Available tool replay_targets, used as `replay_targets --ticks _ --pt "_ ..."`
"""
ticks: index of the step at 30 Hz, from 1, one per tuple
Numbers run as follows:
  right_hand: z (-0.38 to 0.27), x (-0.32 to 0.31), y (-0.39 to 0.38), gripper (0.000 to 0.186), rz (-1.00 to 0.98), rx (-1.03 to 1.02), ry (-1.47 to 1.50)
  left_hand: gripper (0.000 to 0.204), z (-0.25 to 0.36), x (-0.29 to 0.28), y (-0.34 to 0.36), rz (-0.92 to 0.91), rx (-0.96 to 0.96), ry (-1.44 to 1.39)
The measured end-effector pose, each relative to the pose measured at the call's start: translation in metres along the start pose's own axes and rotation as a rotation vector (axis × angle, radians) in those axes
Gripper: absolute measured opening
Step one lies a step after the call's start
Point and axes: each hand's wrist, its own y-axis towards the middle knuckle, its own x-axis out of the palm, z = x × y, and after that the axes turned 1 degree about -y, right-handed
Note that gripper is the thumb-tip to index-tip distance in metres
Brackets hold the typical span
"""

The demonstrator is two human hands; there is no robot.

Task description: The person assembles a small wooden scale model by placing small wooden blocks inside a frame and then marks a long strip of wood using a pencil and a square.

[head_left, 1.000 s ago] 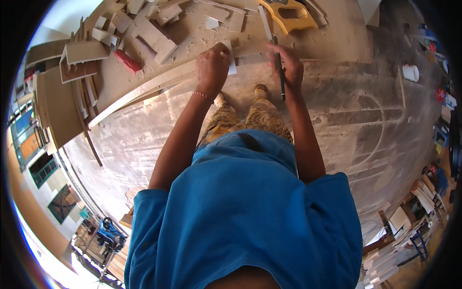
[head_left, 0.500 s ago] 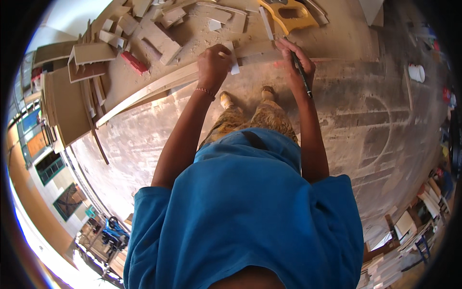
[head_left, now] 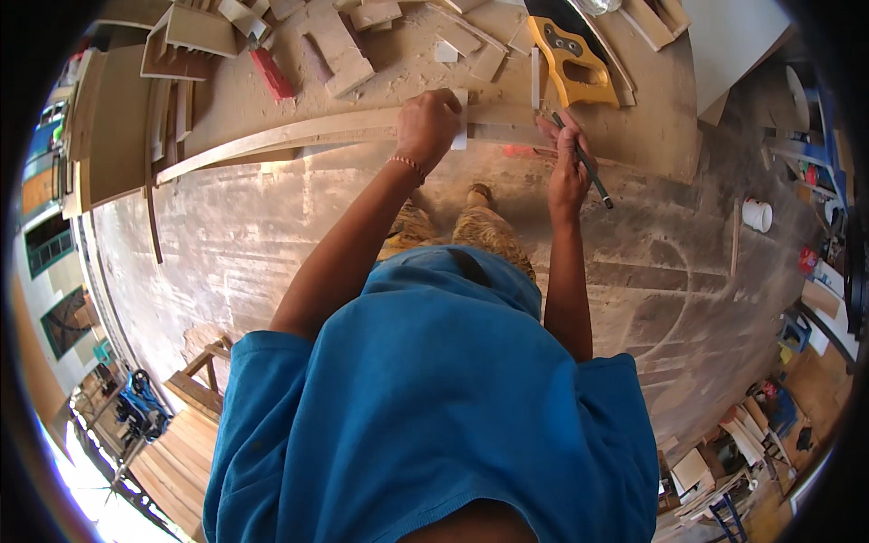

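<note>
My left hand (head_left: 429, 128) is closed at the near edge of the workbench (head_left: 656, 131). Its fingers curl against a thin white piece (head_left: 460, 131), which sticks out beside them across a pale wooden strip (head_left: 348, 127). The fingertips are partly hidden by the hand. Farther right, my right hand (head_left: 568, 167) grips a dark pencil (head_left: 593, 176), which slants back over the wrist. Its fingers are at the bench edge, just below a narrow light strip (head_left: 535, 80). A handsaw with a yellow handle (head_left: 554, 65) lies beyond this hand.
A red utility knife (head_left: 270, 74) lies among wood offcuts (head_left: 339, 54) and shavings. An open wooden box (head_left: 187, 41) and stacked boards (head_left: 113, 127) stand at the left. A white bucket (head_left: 757, 214) sits on the floor at the right.
The head view has shifted, so the bench and floor appear turned. My left hand stays at the white piece. My right hand still holds the pencil, its wrist now turned slightly.
</note>
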Motion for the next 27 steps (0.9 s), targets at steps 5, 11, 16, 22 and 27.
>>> replay_targets --ticks 5,11,16,22,27 --pt "-0.007 0.001 -0.001 0.032 0.090 0.002 -0.083 0.013 0.001 -0.001 0.000 -0.009 -0.026 -0.012" --pt "0.002 0.006 0.002 0.025 0.061 -0.149 -0.244 0.013 0.001 0.000 0.002 -0.020 -0.041 -0.013" --pt "0.008 0.011 0.000 0.021 0.065 -0.185 -0.334 0.014 0.002 -0.001 0.002 -0.033 -0.057 -0.029" --pt "0.004 0.013 -0.001 0.024 0.062 -0.145 -0.305 0.015 0.002 -0.002 0.002 -0.019 -0.031 -0.005" --pt "0.001 0.010 -0.001 0.033 0.094 -0.034 -0.129 0.013 0.002 -0.001 0.003 -0.023 -0.013 -0.016"
